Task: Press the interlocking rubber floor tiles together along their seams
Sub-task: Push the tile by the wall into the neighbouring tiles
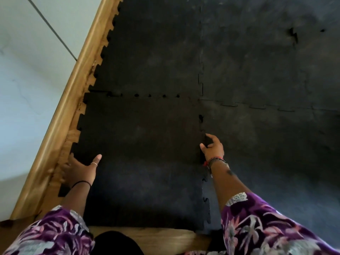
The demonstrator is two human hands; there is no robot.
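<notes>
A black rubber tile (139, 162) with toothed edges lies nearest me. Its far seam (147, 95) to the tile beyond (150, 52) shows small dark gaps. Its right seam (202, 144) to the grey-dusted tile (266, 153) is partly raised and unlocked. My left hand (79, 170) grips the near tile's left toothed edge, thumb on top, fingers curled under. My right hand (213, 148) pinches a raised tooth of the near tile at the right seam.
A wooden skirting board (73, 100) runs diagonally along the white wall (27, 89) on the left. Bare wooden floor (147, 236) shows below the near tile's front edge and beside the left teeth. Further joined tiles (266, 52) extend to the right.
</notes>
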